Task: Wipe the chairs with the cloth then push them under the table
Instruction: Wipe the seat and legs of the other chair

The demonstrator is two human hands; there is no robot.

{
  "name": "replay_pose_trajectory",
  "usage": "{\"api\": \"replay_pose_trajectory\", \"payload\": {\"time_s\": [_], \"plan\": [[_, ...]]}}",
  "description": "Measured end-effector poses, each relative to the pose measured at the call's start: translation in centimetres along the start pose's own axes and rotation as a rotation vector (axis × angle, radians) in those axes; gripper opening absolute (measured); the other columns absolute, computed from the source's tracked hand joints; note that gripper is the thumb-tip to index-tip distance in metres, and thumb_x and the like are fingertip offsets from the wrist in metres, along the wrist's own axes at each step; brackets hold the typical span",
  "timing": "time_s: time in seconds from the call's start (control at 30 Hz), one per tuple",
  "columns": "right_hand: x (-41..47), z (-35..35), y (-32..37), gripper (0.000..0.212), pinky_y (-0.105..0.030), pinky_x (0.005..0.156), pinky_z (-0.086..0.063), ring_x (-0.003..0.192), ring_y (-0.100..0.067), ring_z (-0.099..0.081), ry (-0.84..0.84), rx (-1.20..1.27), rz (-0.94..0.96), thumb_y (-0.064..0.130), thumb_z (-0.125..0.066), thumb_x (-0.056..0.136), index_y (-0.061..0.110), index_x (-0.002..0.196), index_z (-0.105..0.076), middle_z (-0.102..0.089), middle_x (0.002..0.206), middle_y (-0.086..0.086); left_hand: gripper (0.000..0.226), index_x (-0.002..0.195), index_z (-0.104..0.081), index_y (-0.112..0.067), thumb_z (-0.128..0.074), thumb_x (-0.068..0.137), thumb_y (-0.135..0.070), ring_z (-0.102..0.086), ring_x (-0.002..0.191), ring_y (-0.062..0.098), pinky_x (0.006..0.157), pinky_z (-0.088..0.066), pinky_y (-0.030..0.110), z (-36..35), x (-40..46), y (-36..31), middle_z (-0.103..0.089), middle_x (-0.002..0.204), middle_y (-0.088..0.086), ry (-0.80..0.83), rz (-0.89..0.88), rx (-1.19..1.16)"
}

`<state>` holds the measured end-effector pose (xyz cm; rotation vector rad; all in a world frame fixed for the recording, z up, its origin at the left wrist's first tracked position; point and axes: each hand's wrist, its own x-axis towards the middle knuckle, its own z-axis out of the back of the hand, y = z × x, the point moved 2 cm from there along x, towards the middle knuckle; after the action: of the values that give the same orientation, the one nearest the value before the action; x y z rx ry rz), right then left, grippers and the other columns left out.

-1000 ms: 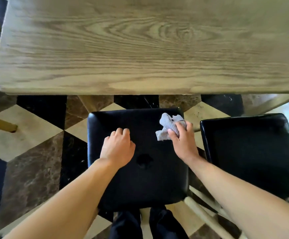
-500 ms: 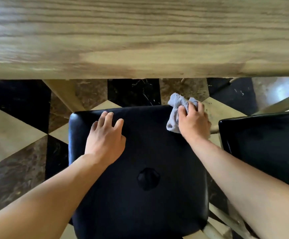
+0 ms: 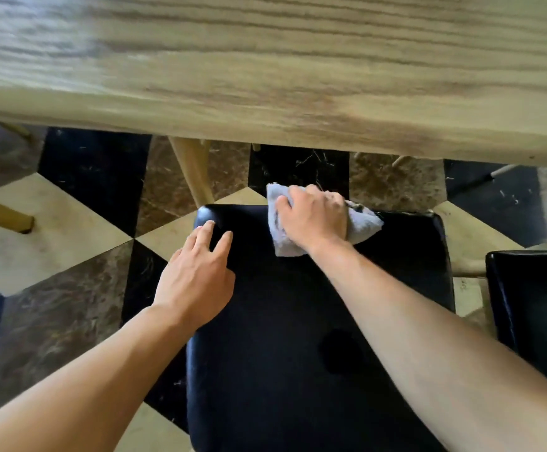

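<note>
A tan wooden chair leg (image 3: 1,216) is showing at the far left over the floor of black, brown and cream marble tiles (image 3: 70,203), and bare floor is lying between it and the seat. The light oak-grain wooden counter (image 3: 265,76) is filling the top of the view, its near edge running across above the tiles, with a pale tapered counter leg (image 3: 190,171) coming down just beyond the seat's far left corner. The left hand (image 3: 197,278) is resting flat near the far left corner of the black padded leather chair seat (image 3: 281,370), its fingers (image 3: 205,231) lying straight and spread and holding nothing. The seat's far edge is sitting short of the counter edge, a strip of floor showing between the two. The right hand (image 3: 314,216) is pressing the crumpled grey cloth (image 3: 363,225) onto the seat's far edge, its fingers curling over the cloth, part of which is hanging past the edge. At the right a second black padded chair seat (image 3: 533,314) is standing just beside the first, a narrow gap of floor parting them.

Against half a second ago, the cloth and right hand are lying nearer the middle of the far edge rather than the far right corner, and the left hand is sitting closer to the left corner.
</note>
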<state>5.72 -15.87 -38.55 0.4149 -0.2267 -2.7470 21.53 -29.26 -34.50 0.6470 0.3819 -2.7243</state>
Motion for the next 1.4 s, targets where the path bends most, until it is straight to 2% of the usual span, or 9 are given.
{"api": "replay_pose_trajectory", "payload": {"time_s": [0.1,0.17,0.27,0.37,0.57,0.83,1.0,1.2,1.4], "plan": [[-0.6,-1.9,7.4,0.038,-0.045,0.095,-0.037,0.102,-0.035,-0.064,-0.009,0.034,0.135,0.047,-0.043,0.097,0.024,0.109,-0.071,-0.069,0.110,-0.009,0.046,0.132,-0.050,-0.011,-0.054,0.088,-0.023,-0.042,0.133,0.034,0.098,-0.047,0.044,0.3,-0.1,1.3,-0.042,0.147,0.016,-0.031,0.038,-0.024],[-1.0,-2.9,10.7,0.033,-0.045,0.096,-0.034,0.106,-0.034,-0.061,-0.005,0.038,0.215,0.045,-0.047,0.096,0.027,0.111,-0.070,-0.066,0.116,-0.006,0.027,0.111,-0.058,-0.008,-0.055,0.088,-0.022,-0.056,0.109,0.035,0.083,-0.051,0.046,0.6,-0.5,2.2,-0.055,0.119,0.013,-0.088,0.075,-0.037],[-1.4,-3.8,13.3,0.028,-0.046,0.096,-0.033,0.109,-0.035,-0.056,0.040,0.010,0.336,0.043,-0.052,0.093,0.031,0.111,-0.069,-0.060,0.121,-0.004,0.013,0.088,-0.054,-0.006,-0.058,0.085,-0.018,-0.055,0.080,0.037,0.064,-0.048,0.045,1.6,-1.1,4.0,-0.049,0.089,0.010,-0.196,0.189,-0.052],[-1.8,-3.8,13.0,0.026,-0.047,0.097,-0.034,0.113,-0.035,-0.053,0.045,0.008,0.422,0.045,-0.054,0.090,0.032,0.107,-0.070,-0.053,0.128,-0.004,0.012,0.087,-0.051,-0.005,-0.060,0.083,-0.012,-0.052,0.075,0.036,0.064,-0.043,0.044,2.2,-1.5,5.3,-0.044,0.084,0.008,-0.240,0.209,-0.018],[-3.8,-3.0,7.8,0.050,-0.050,0.108,-0.033,0.118,-0.032,-0.053,-0.026,-0.001,0.605,0.054,-0.052,0.090,0.037,0.136,-0.060,-0.054,0.137,-0.006,0.011,0.088,-0.054,-0.003,-0.056,0.082,-0.012,-0.053,0.080,0.038,0.067,-0.044,0.046,2.7,-1.2,2.9,-0.049,0.088,0.013,-0.259,0.117,-0.011],[-2.7,1.2,-10.2,0.047,-0.052,0.106,-0.037,0.108,-0.036,-0.060,-0.101,-0.062,0.051,0.052,-0.043,0.092,0.028,0.127,-0.063,-0.063,0.120,-0.009,0.017,0.097,-0.060,-0.008,-0.058,0.082,-0.017,-0.052,0.088,0.034,0.077,-0.045,0.046,2.8,0.5,-5.1,-0.054,0.094,0.011,-0.207,-0.016,-0.036],[-5.0,1.9,-19.2,0.060,-0.055,0.106,-0.041,0.133,-0.039,-0.045,-0.092,0.064,-0.219,0.057,-0.034,0.093,0.024,0.141,-0.050,-0.045,0.145,-0.015,0.015,0.099,-0.057,-0.014,-0.053,0.086,-0.023,-0.051,0.096,0.029,0.084,-0.044,0.044,2.4,1.0,-9.1,-0.051,0.101,0.005,-0.177,-0.063,-0.075],[-9.0,0.7,-22.5,0.062,-0.044,0.093,-0.047,0.125,-0.037,-0.056,-0.146,0.512,-0.578,0.054,-0.038,0.100,0.026,0.154,-0.030,-0.048,0.147,-0.011,0.013,0.100,-0.056,-0.014,-0.052,0.089,-0.021,-0.051,0.095,0.026,0.084,-0.043,0.041,1.8,0.5,-11.9,-0.050,0.098,0.002,-0.167,-0.105,-0.073],[-11.8,0.3,-20.9,0.058,-0.049,0.111,-0.038,0.139,-0.039,-0.044,-0.186,0.335,-0.559,0.051,-0.037,0.104,0.015,0.149,-0.043,-0.040,0.156,-0.018,0.012,0.098,-0.054,-0.014,-0.052,0.089,-0.022,-0.050,0.091,0.026,0.079,-0.044,0.040,1.2,-0.6,-11.4,-0.049,0.097,0.002,-0.133,-0.092,-0.079]]}}
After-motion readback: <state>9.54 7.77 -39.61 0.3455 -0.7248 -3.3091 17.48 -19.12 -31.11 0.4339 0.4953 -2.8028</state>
